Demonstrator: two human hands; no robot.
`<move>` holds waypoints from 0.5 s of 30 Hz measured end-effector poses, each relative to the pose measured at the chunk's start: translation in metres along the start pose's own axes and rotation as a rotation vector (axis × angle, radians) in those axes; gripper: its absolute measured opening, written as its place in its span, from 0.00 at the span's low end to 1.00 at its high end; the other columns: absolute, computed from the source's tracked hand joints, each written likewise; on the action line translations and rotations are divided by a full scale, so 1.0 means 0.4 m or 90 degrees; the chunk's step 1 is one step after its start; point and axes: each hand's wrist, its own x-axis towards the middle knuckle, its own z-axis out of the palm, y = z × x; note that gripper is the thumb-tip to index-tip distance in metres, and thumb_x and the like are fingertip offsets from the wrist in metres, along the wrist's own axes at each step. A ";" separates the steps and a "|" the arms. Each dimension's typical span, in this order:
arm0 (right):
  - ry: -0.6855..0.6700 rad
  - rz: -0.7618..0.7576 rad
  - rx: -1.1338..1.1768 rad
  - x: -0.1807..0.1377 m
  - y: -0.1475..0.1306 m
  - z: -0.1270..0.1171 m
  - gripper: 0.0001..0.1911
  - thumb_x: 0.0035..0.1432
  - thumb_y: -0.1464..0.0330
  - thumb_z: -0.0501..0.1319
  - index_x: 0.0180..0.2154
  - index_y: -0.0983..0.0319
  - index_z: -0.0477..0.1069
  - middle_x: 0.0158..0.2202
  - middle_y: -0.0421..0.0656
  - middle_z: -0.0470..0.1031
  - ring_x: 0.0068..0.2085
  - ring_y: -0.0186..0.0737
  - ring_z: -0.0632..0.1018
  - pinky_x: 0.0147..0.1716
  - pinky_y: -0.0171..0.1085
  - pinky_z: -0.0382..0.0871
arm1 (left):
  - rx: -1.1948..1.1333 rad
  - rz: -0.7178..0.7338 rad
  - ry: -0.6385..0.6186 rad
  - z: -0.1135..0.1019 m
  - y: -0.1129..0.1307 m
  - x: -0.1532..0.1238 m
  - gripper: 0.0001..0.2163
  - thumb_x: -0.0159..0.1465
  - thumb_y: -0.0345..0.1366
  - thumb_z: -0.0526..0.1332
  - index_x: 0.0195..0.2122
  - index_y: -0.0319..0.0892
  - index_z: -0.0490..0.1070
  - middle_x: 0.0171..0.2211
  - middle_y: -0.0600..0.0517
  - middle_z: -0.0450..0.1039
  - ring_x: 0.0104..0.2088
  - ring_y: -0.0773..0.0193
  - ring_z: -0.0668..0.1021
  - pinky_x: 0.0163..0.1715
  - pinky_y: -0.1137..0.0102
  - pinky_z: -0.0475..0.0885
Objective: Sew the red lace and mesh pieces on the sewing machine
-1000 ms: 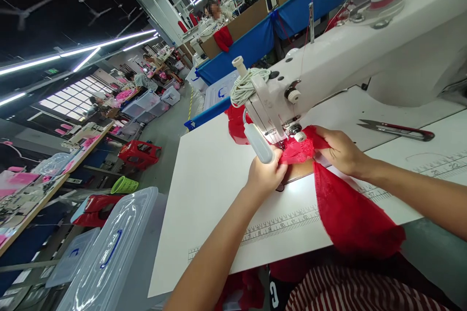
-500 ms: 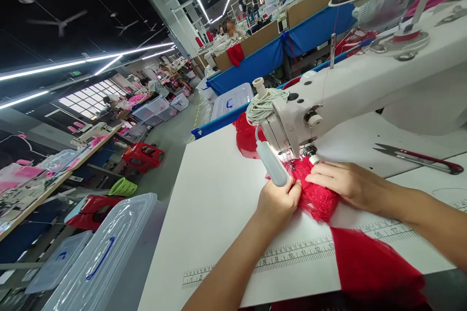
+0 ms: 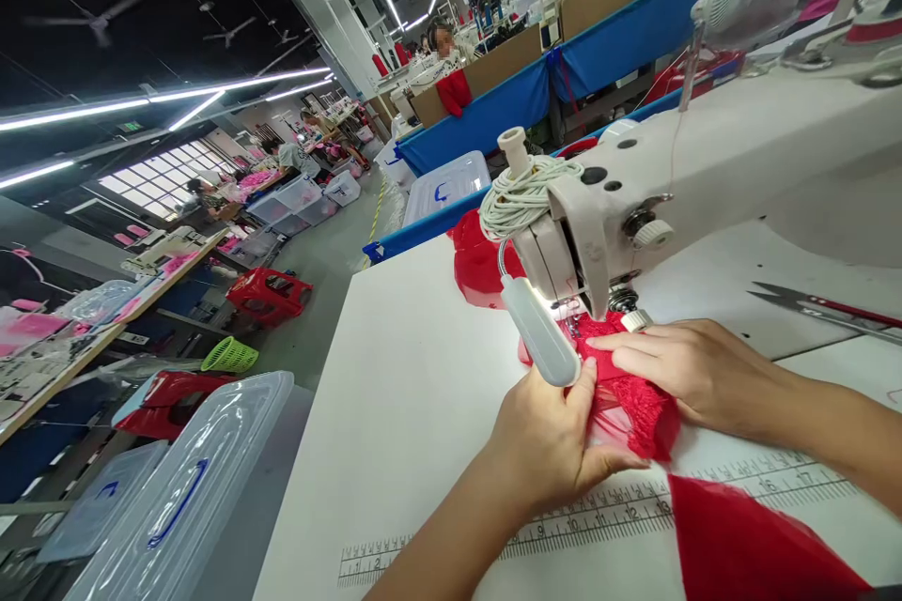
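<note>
Red lace and mesh fabric (image 3: 638, 408) lies bunched under the needle area of a white sewing machine (image 3: 733, 178). My left hand (image 3: 546, 437) rests at its left edge, thumb stretched away and a finger touching the fabric. A grey-white lamp (image 3: 546, 338) on a bendable neck hides some of its fingers. My right hand (image 3: 705, 380) lies over the lace from the right, fingers stretched forward near the presser foot; its thumb is hidden. A sheer red panel (image 3: 747, 535) trails from the work over the table's front edge.
Open scissors (image 3: 832, 310) lie right on the white table (image 3: 401, 376), which has a printed ruler (image 3: 578, 526) along its front. More red fabric (image 3: 483, 258) is behind the machine head. A lidded clear bin (image 3: 190, 479) stands left of the table. People sit at machines beyond.
My left thumb has spread away from the fabric, where it was pinched before. My right hand stays over the lace. The view has shifted slightly, bringing the machine closer.
</note>
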 end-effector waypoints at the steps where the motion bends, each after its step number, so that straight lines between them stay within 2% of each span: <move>1: 0.004 0.008 -0.005 -0.002 -0.001 0.003 0.14 0.60 0.80 0.53 0.39 0.59 0.72 0.47 0.46 0.82 0.33 0.42 0.79 0.27 0.40 0.66 | 0.005 -0.002 0.005 0.005 0.001 -0.001 0.47 0.68 0.68 0.37 0.61 0.26 0.69 0.53 0.28 0.75 0.45 0.45 0.81 0.39 0.56 0.82; 4: 0.005 0.017 -0.025 -0.007 -0.001 0.009 0.12 0.59 0.80 0.53 0.36 0.59 0.69 0.45 0.46 0.83 0.33 0.43 0.80 0.27 0.40 0.65 | 0.019 -0.003 0.032 0.014 0.006 -0.001 0.48 0.68 0.69 0.36 0.61 0.27 0.70 0.55 0.30 0.76 0.45 0.46 0.81 0.40 0.56 0.82; 6: 0.014 0.015 -0.034 -0.011 0.000 0.011 0.13 0.58 0.81 0.53 0.37 0.58 0.69 0.44 0.45 0.83 0.33 0.43 0.80 0.27 0.40 0.64 | 0.036 -0.003 0.053 0.017 0.008 -0.001 0.48 0.68 0.69 0.37 0.60 0.27 0.72 0.54 0.31 0.77 0.46 0.46 0.81 0.41 0.56 0.83; 11: 0.017 0.023 -0.035 -0.020 0.004 0.017 0.15 0.54 0.82 0.54 0.39 0.57 0.67 0.45 0.43 0.83 0.33 0.43 0.80 0.28 0.40 0.64 | 0.081 -0.001 0.086 0.019 0.011 -0.003 0.47 0.68 0.69 0.37 0.59 0.29 0.74 0.51 0.32 0.78 0.42 0.48 0.82 0.36 0.59 0.83; 15: 0.022 0.017 -0.024 -0.023 0.005 0.021 0.12 0.58 0.80 0.54 0.37 0.58 0.66 0.46 0.44 0.83 0.34 0.42 0.80 0.27 0.39 0.63 | 0.086 -0.004 0.089 0.018 0.015 -0.002 0.46 0.69 0.68 0.36 0.59 0.30 0.74 0.51 0.33 0.79 0.43 0.49 0.82 0.35 0.61 0.83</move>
